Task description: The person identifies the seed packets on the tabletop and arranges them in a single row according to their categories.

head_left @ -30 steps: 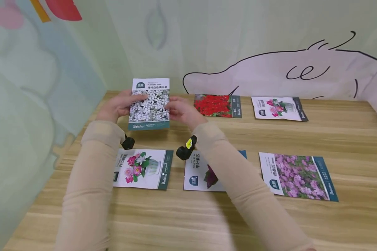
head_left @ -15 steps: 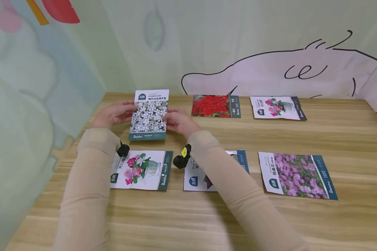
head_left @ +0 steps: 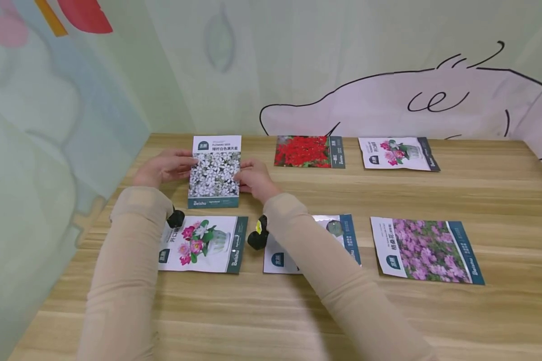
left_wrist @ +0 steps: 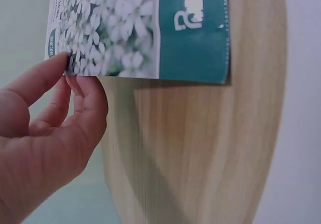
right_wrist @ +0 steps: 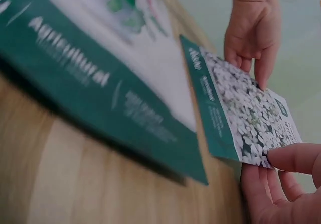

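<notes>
Both of mine are clamped now, left grip (head_left: 171, 166) and right grip (head_left: 257, 180), pinching opposite sides of the white-flower packet (head_left: 214, 174) at the back left of the table (head_left: 479, 198), fingertips lost beneath, and whether it touches the wood I can't tell! My right sleeve (head_left: 343, 281) cuts across the front middle packet (head_left: 282, 258), my left (head_left: 122, 271) hides one end of the front-left packet (head_left: 198, 245); slim gap to the red-flower packet (head_left: 303, 152), wider bare wood toward the right edge.
</notes>
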Tool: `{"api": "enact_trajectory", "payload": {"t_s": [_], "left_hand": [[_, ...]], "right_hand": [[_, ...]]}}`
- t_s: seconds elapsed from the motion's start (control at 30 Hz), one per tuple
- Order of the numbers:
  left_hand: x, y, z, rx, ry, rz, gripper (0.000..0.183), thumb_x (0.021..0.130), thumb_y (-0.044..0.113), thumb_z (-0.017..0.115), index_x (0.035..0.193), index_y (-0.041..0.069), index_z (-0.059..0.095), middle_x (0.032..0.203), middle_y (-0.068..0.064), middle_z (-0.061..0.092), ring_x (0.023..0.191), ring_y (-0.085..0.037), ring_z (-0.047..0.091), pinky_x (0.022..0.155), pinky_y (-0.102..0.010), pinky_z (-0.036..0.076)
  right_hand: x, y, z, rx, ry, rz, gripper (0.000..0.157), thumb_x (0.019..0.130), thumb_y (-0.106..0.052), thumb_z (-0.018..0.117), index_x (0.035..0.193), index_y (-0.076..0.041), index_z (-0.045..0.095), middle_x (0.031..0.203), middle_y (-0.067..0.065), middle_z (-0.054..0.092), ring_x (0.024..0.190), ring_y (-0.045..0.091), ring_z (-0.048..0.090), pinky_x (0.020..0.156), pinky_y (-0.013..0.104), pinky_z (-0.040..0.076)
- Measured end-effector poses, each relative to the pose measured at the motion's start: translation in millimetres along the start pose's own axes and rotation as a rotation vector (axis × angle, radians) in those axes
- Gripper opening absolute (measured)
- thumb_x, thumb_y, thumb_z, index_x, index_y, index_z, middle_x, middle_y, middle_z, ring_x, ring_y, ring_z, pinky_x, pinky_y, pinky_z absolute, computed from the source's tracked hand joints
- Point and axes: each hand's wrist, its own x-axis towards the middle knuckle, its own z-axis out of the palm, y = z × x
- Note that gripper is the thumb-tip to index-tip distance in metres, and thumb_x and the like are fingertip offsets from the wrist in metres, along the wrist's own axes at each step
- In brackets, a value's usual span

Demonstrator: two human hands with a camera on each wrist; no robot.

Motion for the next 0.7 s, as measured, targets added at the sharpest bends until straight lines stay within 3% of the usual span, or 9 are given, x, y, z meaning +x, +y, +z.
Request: {"api": "enact_trajectory", "payload": {"t_s": [0.17,0.33,0.5,0.7], "left_hand": [[-1.9,-2.8,-2.0,0.129,0.002,0.040,0.051,0.092,0.013,0.058,0.135,-0.004,0.036,0.083,0.009,0.057,0.072,-0.003,0.054,0.067,-0.015,0.049],[-2.2,-5.6,-4.3,0.235,0.003,0.053,0.054,0.093,0.015,0.058,0.137,-0.005,0.034,0.083,0.008,0.056,0.070,-0.003,0.052,0.066,-0.015,0.049],[-1.7,-6.3,-2.9,0.201,0.016,0.000,0.055,0.092,0.014,0.059,0.137,-0.002,0.033,0.086,0.005,0.055,0.069,-0.004,0.052,0.064,-0.015,0.048],[0.6,-7.1,-0.4,0.199,0.042,-0.051,0.055,0.092,0.012,0.058,0.138,-0.002,0.030,0.107,-0.007,0.046,0.070,-0.005,0.052,0.064,-0.015,0.049]], "right_hand": [[2.5,6.2,2.6,-0.198,0.061,-0.071,0.031,0.076,0.015,0.062,0.099,-0.002,0.051,0.080,0.008,0.051,0.052,0.015,0.053,0.048,0.023,0.050],[7.3,8.5,3.7,-0.329,0.102,-0.062,0.035,0.074,0.013,0.068,0.103,-0.003,0.055,0.093,0.014,0.058,0.049,0.016,0.055,0.052,0.024,0.054],[13.0,12.9,3.7,-0.361,0.104,-0.076,0.038,0.070,0.012,0.069,0.104,0.000,0.056,0.095,0.018,0.060,0.048,0.018,0.058,0.052,0.027,0.055],[10.6,13.2,6.1,-0.493,0.133,-0.113,0.040,0.070,0.008,0.072,0.107,0.000,0.059,0.102,0.020,0.062,0.048,0.016,0.060,0.048,0.024,0.052]]}}
